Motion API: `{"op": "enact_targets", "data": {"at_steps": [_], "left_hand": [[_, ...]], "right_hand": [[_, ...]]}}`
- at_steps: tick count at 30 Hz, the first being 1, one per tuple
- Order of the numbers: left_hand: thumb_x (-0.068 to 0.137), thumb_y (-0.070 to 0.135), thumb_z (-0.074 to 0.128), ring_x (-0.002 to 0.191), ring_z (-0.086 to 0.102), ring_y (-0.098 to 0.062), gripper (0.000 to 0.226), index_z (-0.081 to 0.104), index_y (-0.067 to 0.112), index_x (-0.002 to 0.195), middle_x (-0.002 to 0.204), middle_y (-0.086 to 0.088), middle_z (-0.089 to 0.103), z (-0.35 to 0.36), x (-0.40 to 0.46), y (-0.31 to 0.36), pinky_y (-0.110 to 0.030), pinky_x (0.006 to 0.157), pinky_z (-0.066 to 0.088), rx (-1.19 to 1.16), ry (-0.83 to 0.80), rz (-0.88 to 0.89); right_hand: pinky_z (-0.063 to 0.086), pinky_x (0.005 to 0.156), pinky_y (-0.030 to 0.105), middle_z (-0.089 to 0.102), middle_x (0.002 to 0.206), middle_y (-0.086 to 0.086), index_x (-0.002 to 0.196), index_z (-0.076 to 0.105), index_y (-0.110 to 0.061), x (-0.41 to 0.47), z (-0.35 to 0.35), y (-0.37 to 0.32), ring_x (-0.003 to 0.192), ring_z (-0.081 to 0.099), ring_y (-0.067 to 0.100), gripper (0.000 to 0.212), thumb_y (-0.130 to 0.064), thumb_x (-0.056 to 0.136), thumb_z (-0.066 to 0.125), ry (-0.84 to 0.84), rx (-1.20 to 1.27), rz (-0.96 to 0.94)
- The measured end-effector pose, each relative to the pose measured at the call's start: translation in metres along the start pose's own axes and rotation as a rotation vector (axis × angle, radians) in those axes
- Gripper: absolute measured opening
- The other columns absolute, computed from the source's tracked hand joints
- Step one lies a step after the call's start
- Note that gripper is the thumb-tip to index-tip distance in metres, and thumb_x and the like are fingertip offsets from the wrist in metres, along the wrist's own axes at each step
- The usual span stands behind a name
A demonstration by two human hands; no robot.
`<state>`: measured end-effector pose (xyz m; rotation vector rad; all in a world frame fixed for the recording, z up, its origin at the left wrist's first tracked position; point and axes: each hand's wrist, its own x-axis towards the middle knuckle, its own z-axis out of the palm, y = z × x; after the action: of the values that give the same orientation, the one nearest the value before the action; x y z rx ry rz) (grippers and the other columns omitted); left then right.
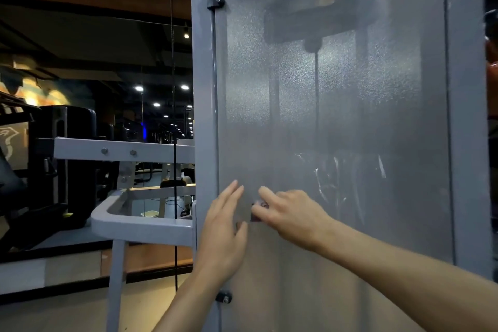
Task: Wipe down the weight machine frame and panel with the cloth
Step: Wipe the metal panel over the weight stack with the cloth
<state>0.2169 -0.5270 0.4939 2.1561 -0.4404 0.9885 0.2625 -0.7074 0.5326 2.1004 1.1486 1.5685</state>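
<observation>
From the head camera, the left hand (223,226) lies flat with straight fingers against the frosted panel (350,121), beside the grey frame upright (203,89). The right hand (288,214) curls its fingers round a small reddish cloth (258,211), pressed on the panel between both hands.
</observation>
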Motion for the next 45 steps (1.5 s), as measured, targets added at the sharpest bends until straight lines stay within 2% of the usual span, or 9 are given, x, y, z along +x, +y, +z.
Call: {"op": "enact_targets", "data": {"at_steps": [3,9,13,20,25,30,36,42,45], "left_hand": [[0.096,0.001,0.054,0.148,0.012,0.010,0.075,0.028,0.032,0.159,0.163,0.028,0.015,0.002,0.009,0.006,-0.009,0.117,0.008,0.045,-0.058,0.059],[0.096,0.003,0.053,0.145,0.015,0.010,0.076,0.025,0.035,0.160,0.162,0.030,0.015,0.007,0.012,0.011,-0.013,0.117,0.014,0.033,-0.049,0.023],[0.094,0.000,0.055,0.148,0.018,0.007,0.080,0.027,0.034,0.160,0.163,0.030,0.013,0.010,0.012,0.010,-0.018,0.121,0.018,0.022,-0.055,0.019],[0.093,-0.001,0.056,0.146,0.021,0.009,0.080,0.029,0.034,0.159,0.162,0.031,0.016,0.012,0.013,0.010,-0.015,0.118,0.020,0.014,-0.047,0.004],[0.094,0.000,0.056,0.141,0.021,0.012,0.078,0.030,0.034,0.159,0.162,0.030,0.017,0.014,0.013,0.014,-0.015,0.115,0.019,0.020,-0.025,-0.016],[0.094,0.000,0.057,0.145,0.022,0.008,0.078,0.029,0.035,0.159,0.162,0.030,0.017,0.010,0.013,0.015,-0.017,0.118,0.020,0.023,-0.036,-0.010],[0.090,-0.002,0.058,0.147,0.028,0.002,0.081,0.033,0.033,0.158,0.162,0.029,0.020,0.010,0.014,0.012,-0.018,0.119,0.023,0.036,-0.050,-0.004],[0.092,0.000,0.056,0.145,0.028,0.004,0.078,0.031,0.034,0.158,0.162,0.030,0.019,0.010,0.012,0.015,-0.021,0.119,0.027,0.040,-0.040,-0.022],[0.090,-0.001,0.056,0.145,0.029,0.003,0.079,0.034,0.033,0.157,0.162,0.030,0.020,0.011,0.013,0.014,-0.022,0.120,0.028,0.050,-0.042,-0.010]], "right_hand": [[0.025,0.038,0.028,0.049,0.080,0.005,0.084,0.061,-0.022,0.006,-0.003,0.014,0.043,0.054,0.022,0.026,-0.034,0.097,0.042,0.004,-0.029,-0.011],[0.025,0.041,0.025,0.052,0.084,0.006,0.084,0.066,-0.023,0.048,-0.043,0.071,0.047,0.057,0.028,0.019,-0.038,0.096,0.066,0.154,-0.070,0.222],[0.020,0.040,0.025,0.051,0.082,0.005,0.082,0.065,-0.023,0.022,-0.024,0.041,0.044,0.055,0.024,0.027,-0.038,0.096,0.047,0.122,-0.064,0.151],[0.023,0.039,0.027,0.050,0.080,0.004,0.081,0.063,-0.023,0.008,-0.017,0.040,0.043,0.055,0.021,0.030,-0.039,0.096,0.043,0.059,-0.081,0.043],[0.023,0.041,0.025,0.051,0.083,0.005,0.082,0.065,-0.023,0.044,-0.048,0.082,0.046,0.055,0.026,0.019,-0.037,0.094,0.070,0.149,-0.111,0.185],[0.019,0.041,0.025,0.053,0.080,0.003,0.080,0.065,-0.025,0.006,-0.031,0.045,0.044,0.057,0.022,0.030,-0.038,0.095,0.043,0.085,-0.093,0.093],[0.021,0.040,0.025,0.053,0.079,0.002,0.079,0.065,-0.027,-0.003,-0.033,0.052,0.043,0.056,0.020,0.031,-0.040,0.096,0.042,0.061,-0.092,0.051],[0.022,0.042,0.024,0.050,0.081,0.000,0.084,0.065,-0.028,0.030,-0.064,0.094,0.047,0.054,0.024,0.016,-0.038,0.091,0.076,0.151,-0.101,0.233],[0.022,0.040,0.025,0.049,0.082,0.002,0.084,0.064,-0.028,0.011,-0.051,0.074,0.047,0.055,0.025,0.017,-0.031,0.088,0.079,0.118,-0.077,0.177]]}}
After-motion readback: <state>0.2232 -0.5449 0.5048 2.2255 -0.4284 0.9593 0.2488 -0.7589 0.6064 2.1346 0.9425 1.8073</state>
